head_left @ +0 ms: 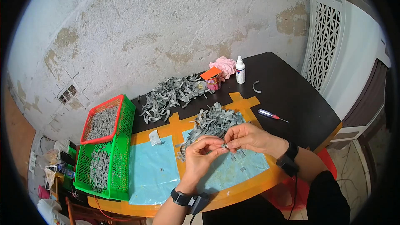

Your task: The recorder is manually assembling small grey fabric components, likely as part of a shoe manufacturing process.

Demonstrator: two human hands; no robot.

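Note:
My left hand (201, 153) and my right hand (251, 138) meet over the blue sheet, thumbs and fingertips pinched together. Between them is a small grey piece (224, 146), mostly covered by the fingers, so its exact kind cannot be made out. Just beyond the hands lies a heap of short grey curved strips (216, 118). A few tiny grey bits (243, 169) rest on the blue sheet (152, 171) below and beside my hands.
A larger pile of grey strips (171, 96) lies at the back, by a tin (213, 83), pink cloth (224, 66) and white bottle (240, 71). At right is a screwdriver (271, 115). Left stand a green basket (121, 158) and a red basket (118, 118) holding small grey parts.

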